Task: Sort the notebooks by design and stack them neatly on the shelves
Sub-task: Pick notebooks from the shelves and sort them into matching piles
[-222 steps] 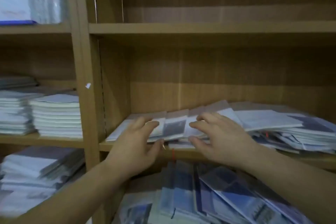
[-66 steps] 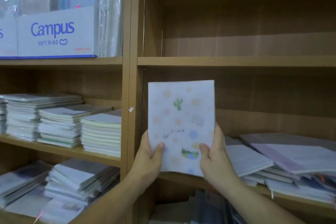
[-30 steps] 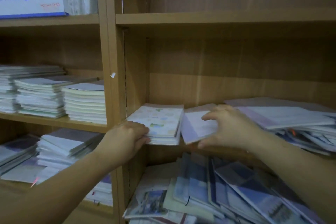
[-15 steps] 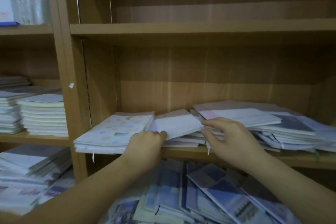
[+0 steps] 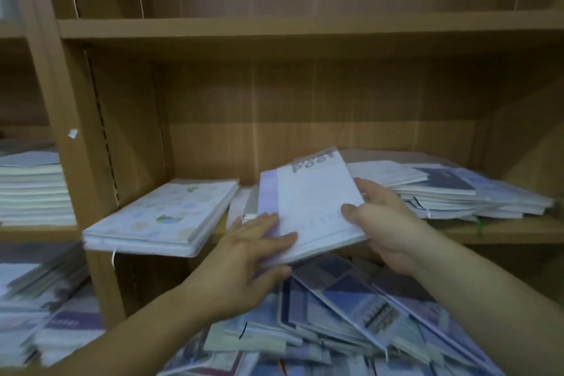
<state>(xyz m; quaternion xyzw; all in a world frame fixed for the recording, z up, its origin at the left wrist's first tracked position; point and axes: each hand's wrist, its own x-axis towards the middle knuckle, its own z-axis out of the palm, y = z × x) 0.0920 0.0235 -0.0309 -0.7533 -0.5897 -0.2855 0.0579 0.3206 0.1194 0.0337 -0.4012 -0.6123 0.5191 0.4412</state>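
A white notebook with a lilac spine strip point(image 5: 308, 204) is lifted off the middle shelf point(image 5: 503, 233), tilted toward me. My right hand point(image 5: 384, 223) grips its right edge, thumb on the cover. My left hand point(image 5: 250, 253) holds its lower left corner, fingers on top and thumb underneath. Left of it, a short stack of pastel dotted cactus notebooks point(image 5: 164, 217) lies at the shelf's left end, overhanging the front edge. A loose spread of white and blue notebooks point(image 5: 451, 192) fills the shelf's right part.
The shelf above point(image 5: 305, 29) holds nothing in view. Below, a jumbled heap of blue-patterned notebooks point(image 5: 351, 314) spreads out. The left bay, past the upright panel point(image 5: 79, 143), has neat white stacks point(image 5: 33, 189) and more stacks lower down point(image 5: 45, 308).
The cactus notebooks went from my hands onto the shelf's left end. Since half a second ago both hands took hold of the white lilac-spined notebook and raised it from the pile.
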